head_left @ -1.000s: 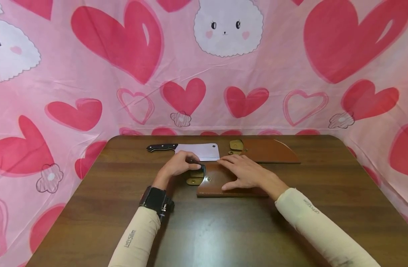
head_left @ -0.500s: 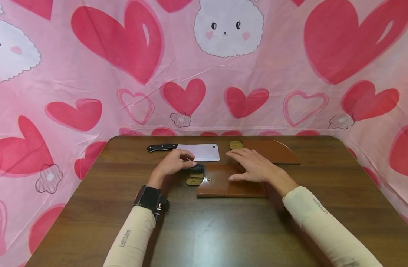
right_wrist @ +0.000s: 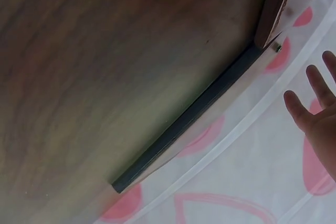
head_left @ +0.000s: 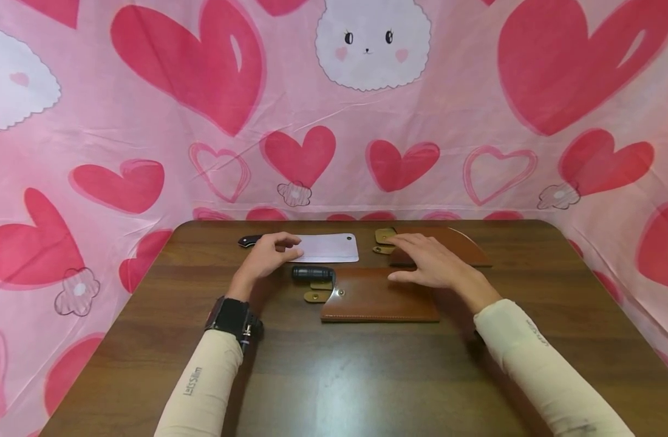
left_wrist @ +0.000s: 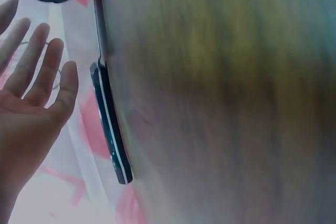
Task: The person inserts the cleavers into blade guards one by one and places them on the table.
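Note:
A cleaver (head_left: pixel 331 247) with a bare, pale blade lies at the back of the table, its black riveted handle (left_wrist: pixel 111 124) pointing left. My left hand (head_left: pixel 265 258) hovers over the joint of handle and blade, fingers loosely spread and holding nothing. In front lies a brown leather sheath (head_left: pixel 383 297) with a ribbed black handle (head_left: pixel 312 274) sticking out of its left end; whatever blade is inside is hidden. My right hand (head_left: pixel 435 267) hangs open between this sheath and a second brown sheath (head_left: pixel 465 247) behind it, partly covering the second one.
Two brass-coloured snap straps (head_left: pixel 316 297) stick out beside the front sheath. Similar straps (head_left: pixel 385 235) lie at the second sheath's left end. The wooden table (head_left: pixel 334 376) meets a pink heart-patterned cloth (head_left: pixel 421 121) at its back and sides.
My left hand has let go of the ribbed black handle and moved left and back over the cleaver. My right hand has lifted off the front sheath and shifted right.

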Demonstrator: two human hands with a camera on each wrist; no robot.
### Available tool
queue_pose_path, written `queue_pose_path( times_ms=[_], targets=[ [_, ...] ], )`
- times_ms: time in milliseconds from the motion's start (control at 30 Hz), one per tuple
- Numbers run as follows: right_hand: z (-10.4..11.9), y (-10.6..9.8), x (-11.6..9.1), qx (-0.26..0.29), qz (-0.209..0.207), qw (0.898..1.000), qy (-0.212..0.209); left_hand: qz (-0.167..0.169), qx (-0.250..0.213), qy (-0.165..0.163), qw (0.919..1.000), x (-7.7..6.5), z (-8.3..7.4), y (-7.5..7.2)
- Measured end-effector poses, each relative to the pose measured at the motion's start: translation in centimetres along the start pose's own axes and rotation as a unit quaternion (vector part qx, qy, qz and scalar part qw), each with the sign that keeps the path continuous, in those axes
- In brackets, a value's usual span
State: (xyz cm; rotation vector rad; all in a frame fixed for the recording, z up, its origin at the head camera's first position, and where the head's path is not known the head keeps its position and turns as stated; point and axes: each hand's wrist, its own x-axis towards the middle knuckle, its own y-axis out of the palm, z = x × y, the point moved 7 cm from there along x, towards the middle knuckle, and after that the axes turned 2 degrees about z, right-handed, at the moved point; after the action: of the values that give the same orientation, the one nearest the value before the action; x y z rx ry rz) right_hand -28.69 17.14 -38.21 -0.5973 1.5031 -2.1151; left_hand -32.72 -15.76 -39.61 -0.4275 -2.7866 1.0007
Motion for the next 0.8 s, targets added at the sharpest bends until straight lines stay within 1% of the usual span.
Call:
queue_pose_path(
  times_ms=[67,167,300,500,667,800],
  targets=[
    [-0.3,-0.1,0.0,-0.001,-0.002,1.0,0.001,-0.004,-0.002,-0.001,1.0,-0.1,0.1,-0.4],
    [-0.8,-0.2,0.1,-0.004,-0.005,1.0,0.005,-0.015,-0.009,0.005,0.9998,-0.1,0.5,-1.0],
    [-1.6,-0.2,0.0,-0.004,-0.008,1.0,0.011,-0.029,-0.019,0.013,0.9993,-0.1,1.3,-1.5],
    [-2.7,-0.4,0.0,-0.01,-0.011,1.0,0.02,-0.044,-0.029,0.003,0.9986,-0.3,2.5,-2.4],
    [-3.4,-0.8,0.2,-0.021,-0.013,1.0,0.016,-0.055,-0.026,0.0,0.9981,-0.2,3.2,-3.1],
    [-4.2,-1.0,0.3,-0.025,-0.01,0.999,0.027,-0.062,-0.027,0.001,0.9977,-0.2,3.7,-3.6]
  ],
)
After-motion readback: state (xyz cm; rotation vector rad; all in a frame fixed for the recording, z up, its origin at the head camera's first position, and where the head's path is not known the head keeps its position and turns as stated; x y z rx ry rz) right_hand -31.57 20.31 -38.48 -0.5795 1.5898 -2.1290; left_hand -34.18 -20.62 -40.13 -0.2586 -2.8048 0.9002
